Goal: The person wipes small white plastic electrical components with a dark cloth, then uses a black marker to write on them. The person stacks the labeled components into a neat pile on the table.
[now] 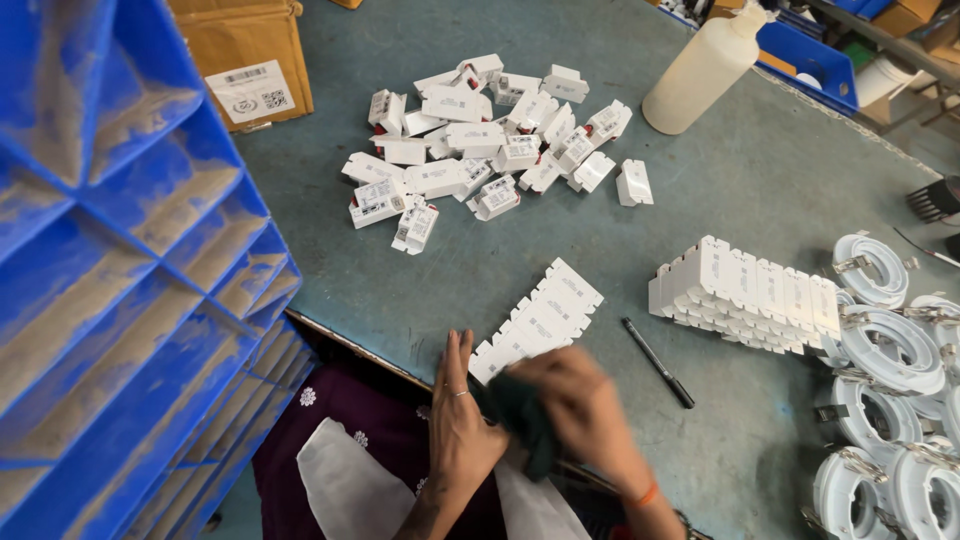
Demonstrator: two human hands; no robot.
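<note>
At counter (400, 280) edge: left hand (462, 420) flat, released, beside row of white modules (540, 318); right hand (585, 405) clenched on dark cloth (522, 412).

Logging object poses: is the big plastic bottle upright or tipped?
Upright. The bottle stands on its base on the table, nozzle at top; its lean looks like camera angle.

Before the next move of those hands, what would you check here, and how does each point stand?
1. Left hand flat beside the slanted row of white plastic boxes: ok.
2. Right hand has a grip on the dark green cloth: ok.
3. Row neatly lined up: ok.
4. Black pen lies apart from the row: ok.
5. Cloth touching the row's near end: cannot tell, motion blur.
</note>
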